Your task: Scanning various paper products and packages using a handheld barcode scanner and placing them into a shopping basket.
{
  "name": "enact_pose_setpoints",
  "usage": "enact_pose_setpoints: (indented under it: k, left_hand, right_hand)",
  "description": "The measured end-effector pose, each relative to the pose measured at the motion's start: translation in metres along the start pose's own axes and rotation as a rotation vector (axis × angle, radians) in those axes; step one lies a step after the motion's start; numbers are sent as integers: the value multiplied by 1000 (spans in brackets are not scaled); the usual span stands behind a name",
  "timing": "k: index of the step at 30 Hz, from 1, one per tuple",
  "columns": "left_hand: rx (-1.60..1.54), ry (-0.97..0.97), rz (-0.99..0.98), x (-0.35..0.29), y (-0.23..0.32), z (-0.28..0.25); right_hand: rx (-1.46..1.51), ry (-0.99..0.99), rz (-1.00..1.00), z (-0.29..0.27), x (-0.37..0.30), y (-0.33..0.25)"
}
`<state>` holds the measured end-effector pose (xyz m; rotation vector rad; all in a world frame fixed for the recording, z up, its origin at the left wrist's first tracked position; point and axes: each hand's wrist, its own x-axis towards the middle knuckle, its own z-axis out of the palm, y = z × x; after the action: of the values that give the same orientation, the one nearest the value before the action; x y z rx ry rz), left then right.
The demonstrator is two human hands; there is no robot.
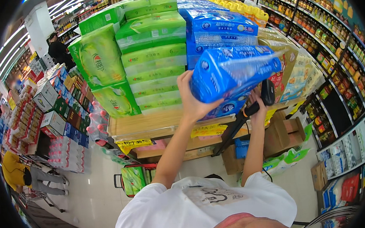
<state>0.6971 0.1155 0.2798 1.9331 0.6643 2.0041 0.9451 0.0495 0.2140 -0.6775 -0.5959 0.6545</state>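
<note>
Above the near edge of a wood-grain display shelf [141,124], a blue tissue pack [230,75] is held tilted, its left end gripped by the left hand [193,105], with fingers spread along the side and thumb beneath. From that grip the pack extends rightward, its long axis running left to right and its right end raised. The left hand is the nearer; the right hand [257,109] is placed below the right end, by a black handle-like object [267,93], and whether anything is clasped there cannot be told. The block is wrapped in glossy, creased film. Behind it, similar blue packs [223,21] are stacked; to the left, boxy green tissue packs [152,32] are piled, with translucent bands.
</note>
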Motion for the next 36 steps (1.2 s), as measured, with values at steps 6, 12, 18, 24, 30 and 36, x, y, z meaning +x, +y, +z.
enact_pose_setpoints:
  k: [6, 12, 18, 24, 30, 36]
  left_hand:
    - [-259, -249, -481, -122, -78, -86]
    - [-1091, 289, -979, -210, -90, -218]
    - [-916, 796, -1099, -297, -68, -290]
    - [-776, 796, -1031, -302, -34, -374]
    - [-782, 846, -910, -357, -49, -426]
    - [-876, 825, -1016, -392, -37, -432]
  right_hand:
    - [-255, -162, -168, 25, -76, -39]
    - [-291, -540, 210, 13, -161, -30]
    - [-431, -295, 329, 12, -211, 13]
    - [-540, -496, 504, 42, -242, 36]
    - [-705, -769, 506, 92, -267, 66]
    - [-731, -1002, 442, 117, -285, 95]
